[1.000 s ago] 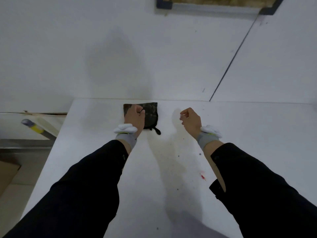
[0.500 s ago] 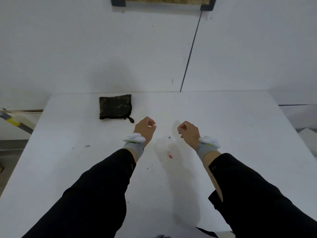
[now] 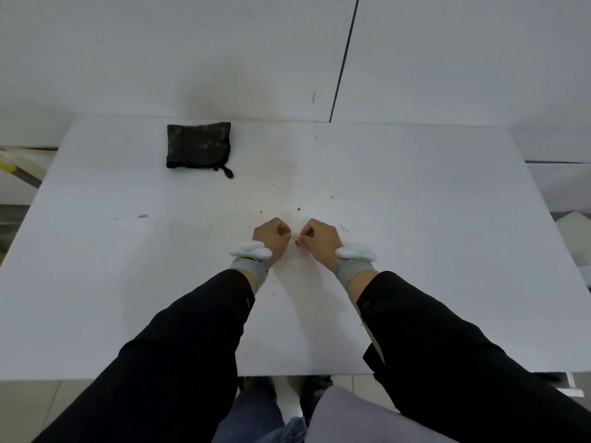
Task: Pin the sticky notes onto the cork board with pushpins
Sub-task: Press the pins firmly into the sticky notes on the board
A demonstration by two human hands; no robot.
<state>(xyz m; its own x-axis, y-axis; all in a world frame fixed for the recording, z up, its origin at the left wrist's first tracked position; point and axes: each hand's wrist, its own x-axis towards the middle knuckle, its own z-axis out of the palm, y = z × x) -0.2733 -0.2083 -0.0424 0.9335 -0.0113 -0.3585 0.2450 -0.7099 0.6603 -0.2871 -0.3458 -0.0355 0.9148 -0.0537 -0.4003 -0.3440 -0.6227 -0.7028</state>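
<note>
1. From my head view, both hands sit close together over the middle of the white table, knuckles up, fingers curled under.
2. The right hand has its fingertips pinched around a small red pushpin; only the red head shows, and I cannot see its point.
3. The left hand is curled into a loose fist just beside the pin. Its fingertips are turned away from me, so I cannot tell whether it holds anything; something pale may sit at its thumb, but it is too small to make out.
4. I cannot tell if the pin touches the tabletop or is lifted just above it; the hands hide that gap.
5. Each wrist carries a grey band with a white pod on top, the left one and the right one. Black sleeves cover the forearms and run out of the bottom of the picture.
6. A dark camouflage pouch lies flat at the far left of the table, well apart from the hands, its zip pull trailing off the near right corner.
7. Small dark specks dot the table beyond the hands.
8. At the left edge, a pole with a yellow band is cut off by the frame.
9. Below the table's near edge I make out blurred legs and grey cloth, nothing sharper.
</note>
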